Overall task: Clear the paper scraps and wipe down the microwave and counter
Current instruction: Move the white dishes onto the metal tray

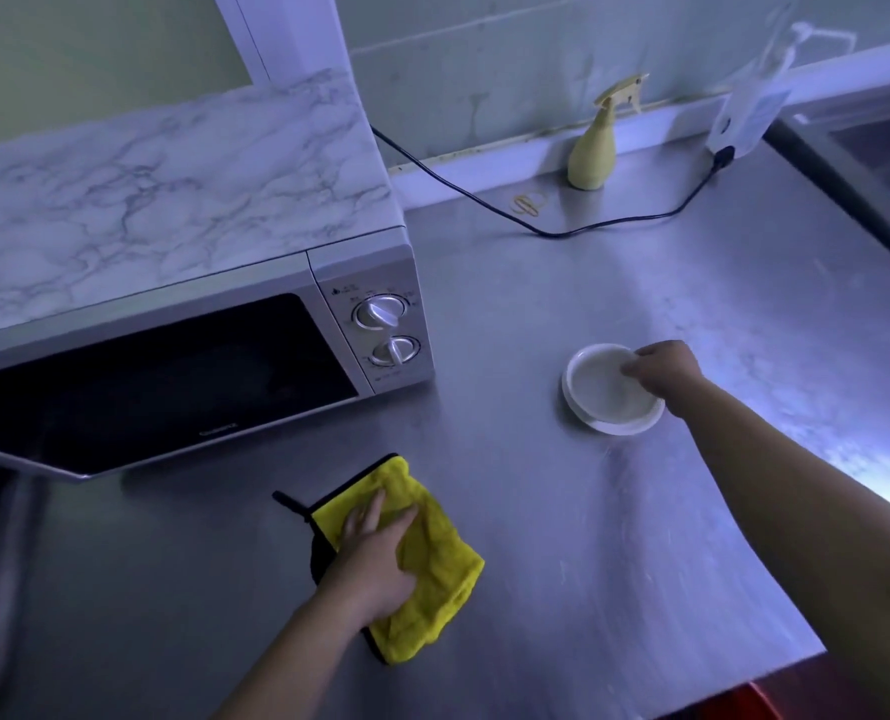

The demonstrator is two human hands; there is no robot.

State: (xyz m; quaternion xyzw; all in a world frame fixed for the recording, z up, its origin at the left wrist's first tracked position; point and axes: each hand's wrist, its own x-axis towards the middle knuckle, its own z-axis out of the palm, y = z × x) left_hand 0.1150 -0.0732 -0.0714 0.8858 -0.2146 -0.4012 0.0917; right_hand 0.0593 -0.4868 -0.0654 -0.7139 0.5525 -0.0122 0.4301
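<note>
Counter [614,537], bare steel from centre to right of frame, mid wipe-down: a person's left hand [375,558] lies flat at lower centre, fingers straight and spread, pressing a yellow cloth [432,579] onto the steel just in front of the microwave [172,356], which fills the left of the frame. At centre right, the right hand [663,368] has its fingers curled over the right rim of a white dish [604,402] standing on the counter. The picture is soft there, but the hand appears to pinch the rim rather than merely touch it. No paper scraps can be made out.

The step in hand looks to be getting the dish out of the cloth's path. Done well, that means lifting it clear rather than dragging it. The left palm should then be kept flat so the whole cloth bears on the steel, working in overlapping passes away from the microwave's foot.

Open room lies to the right and toward the top of the frame. Bare steel runs from the dish to a yellow bottle [596,148] at the wall, crossed only by a black cord [562,232] at upper centre. The counter's front edge cuts in at lower right, close under the right forearm, and a sweep that way could carry dirt over it.
</note>
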